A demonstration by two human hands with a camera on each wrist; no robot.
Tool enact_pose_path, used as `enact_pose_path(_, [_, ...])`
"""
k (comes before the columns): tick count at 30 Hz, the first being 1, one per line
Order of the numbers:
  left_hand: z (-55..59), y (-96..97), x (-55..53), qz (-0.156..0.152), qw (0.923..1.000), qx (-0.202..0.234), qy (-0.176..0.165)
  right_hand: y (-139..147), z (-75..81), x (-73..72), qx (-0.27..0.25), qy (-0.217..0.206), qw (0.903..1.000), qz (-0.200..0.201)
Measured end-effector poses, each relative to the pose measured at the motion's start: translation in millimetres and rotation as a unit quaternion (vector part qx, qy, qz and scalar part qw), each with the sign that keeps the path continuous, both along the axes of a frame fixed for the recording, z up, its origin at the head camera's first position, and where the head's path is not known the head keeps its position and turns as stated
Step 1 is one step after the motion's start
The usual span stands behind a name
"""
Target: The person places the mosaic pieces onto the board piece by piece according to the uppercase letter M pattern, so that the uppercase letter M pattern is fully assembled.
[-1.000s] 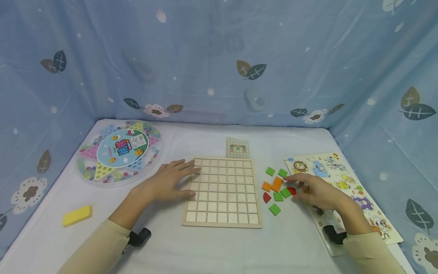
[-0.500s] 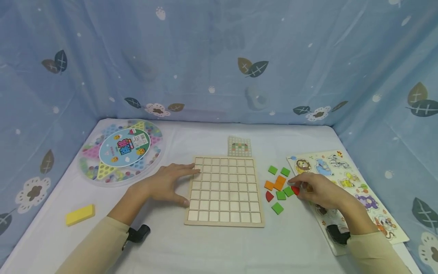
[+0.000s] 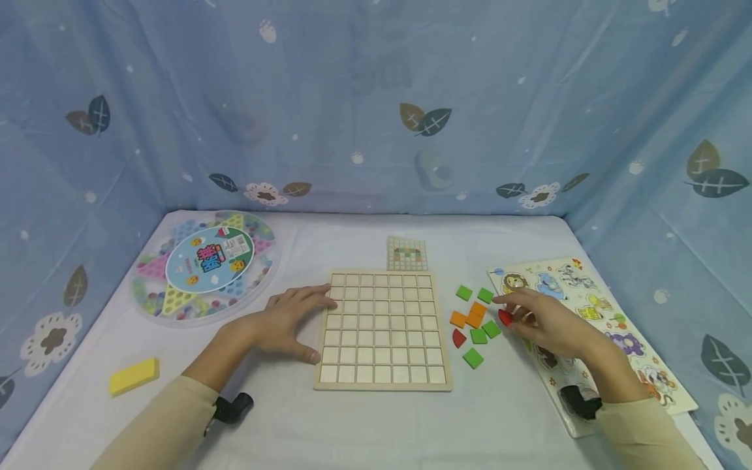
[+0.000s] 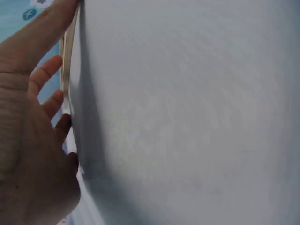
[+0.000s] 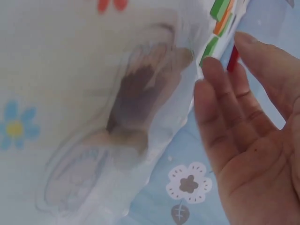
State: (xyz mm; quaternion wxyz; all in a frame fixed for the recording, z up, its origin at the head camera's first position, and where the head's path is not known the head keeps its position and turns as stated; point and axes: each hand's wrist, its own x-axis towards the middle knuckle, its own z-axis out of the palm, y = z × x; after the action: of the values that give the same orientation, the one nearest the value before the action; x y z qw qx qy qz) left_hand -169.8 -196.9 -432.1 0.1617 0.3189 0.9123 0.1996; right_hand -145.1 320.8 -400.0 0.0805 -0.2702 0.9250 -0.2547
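left hand (image 3: 281, 324): palm down at the grid board's (image 3: 382, 322) left edge, thumb and fingers spread apart
right hand (image 3: 543, 320): well right of the grid board, angled toward it, thumb and fingers pinching the red piece (image 3: 504, 317)
red piece: right of the grid board; edge-on in the right wrist view, long axis steep; corner's direction unclear
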Motion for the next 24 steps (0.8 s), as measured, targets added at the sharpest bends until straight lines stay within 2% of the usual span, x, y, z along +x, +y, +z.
enact_pose_path(5, [-3.9, 0.1, -3.5, 0.011, 0.9995, 0.016, -0.026, -11, 0.1, -4.6, 0.002, 0.015, 0.9998, 0.01])
enact_pose_path(10, [-7.7, 1.3, -6.2, 0.011, 0.9992, 0.027, -0.029, -21, 0.8, -10.0, -0.01, 0.027, 0.9992, 0.027])
enact_pose_path(21, [-9.1, 4.0, -7.3, 0.016, 0.9991, 0.033, -0.022, -37, 3.2, -15.7, -0.07, 0.021, 0.9969, 0.028])
enact_pose_path(24, [-9.6, 5.1, -7.7, 0.014, 0.9991, 0.034, -0.022, -44, 2.5, -16.6, -0.082, 0.006, 0.996, 0.034])
